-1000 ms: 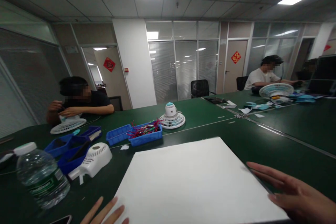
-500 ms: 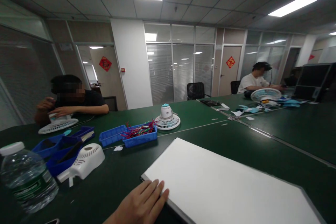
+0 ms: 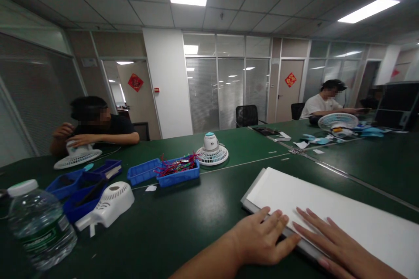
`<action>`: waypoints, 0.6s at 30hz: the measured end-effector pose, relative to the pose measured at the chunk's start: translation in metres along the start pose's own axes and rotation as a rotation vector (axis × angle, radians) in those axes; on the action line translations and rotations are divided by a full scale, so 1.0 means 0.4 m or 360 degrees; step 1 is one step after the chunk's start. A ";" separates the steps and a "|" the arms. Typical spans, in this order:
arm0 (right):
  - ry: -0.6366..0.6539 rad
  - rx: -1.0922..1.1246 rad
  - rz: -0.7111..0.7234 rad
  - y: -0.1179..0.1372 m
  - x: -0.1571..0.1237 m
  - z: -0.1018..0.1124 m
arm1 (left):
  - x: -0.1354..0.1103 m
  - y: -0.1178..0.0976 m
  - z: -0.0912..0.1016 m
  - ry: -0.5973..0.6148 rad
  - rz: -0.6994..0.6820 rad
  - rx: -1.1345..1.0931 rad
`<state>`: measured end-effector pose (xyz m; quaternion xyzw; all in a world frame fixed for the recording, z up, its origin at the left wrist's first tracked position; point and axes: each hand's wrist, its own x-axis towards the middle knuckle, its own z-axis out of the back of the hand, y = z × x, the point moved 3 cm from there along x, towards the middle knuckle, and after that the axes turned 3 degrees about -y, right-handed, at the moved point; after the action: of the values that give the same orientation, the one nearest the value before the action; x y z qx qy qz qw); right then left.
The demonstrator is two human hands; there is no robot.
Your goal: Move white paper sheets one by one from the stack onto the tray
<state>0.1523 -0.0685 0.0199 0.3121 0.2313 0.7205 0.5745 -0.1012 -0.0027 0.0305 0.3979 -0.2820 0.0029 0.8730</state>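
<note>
A white rectangular board (image 3: pixel 330 192) with a grey edge lies on the green table at the right. A white sheet-like top sits slightly inset from its left edge. My left hand (image 3: pixel 266 237) rests on the board's near left edge, fingers stretched over the rim and thumb apart. To its right, my right hand (image 3: pixel 340 244) lies flat on the white surface with its fingers spread. Both hands are open, and the right hand's lower part runs out of view.
A water bottle (image 3: pixel 41 226), a white plastic housing (image 3: pixel 113 202) and blue bins (image 3: pixel 77 202) stand at the left. Another blue bin (image 3: pixel 178 177) holds red wires. Beyond it sits a white fan part (image 3: pixel 212 150). Two people sit across the table.
The board has shifted right along the table, and my left hand has moved right with it. My right hand has come into view and lies on the board.
</note>
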 end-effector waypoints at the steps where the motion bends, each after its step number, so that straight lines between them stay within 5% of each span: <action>1: -0.0032 0.0049 -0.0022 -0.014 0.007 0.005 | 0.013 -0.004 -0.014 -0.0015 -0.0026 -0.0014; 9: -0.0013 -0.0157 -0.0096 -0.108 0.066 0.059 | 0.027 -0.022 -0.046 -0.0042 0.0023 -0.0048; 14: -0.0095 -0.0359 -0.0173 -0.199 0.120 0.115 | -0.042 -0.050 0.031 0.0036 0.0134 -0.0006; 18: -0.0063 -0.0520 -0.0195 -0.273 0.152 0.157 | -0.168 -0.056 0.133 0.0161 0.0226 0.0046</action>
<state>0.2632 0.0145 -0.0007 0.2138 0.1184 0.7058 0.6649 -0.1788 -0.0403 0.0096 0.3888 -0.2649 0.0890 0.8779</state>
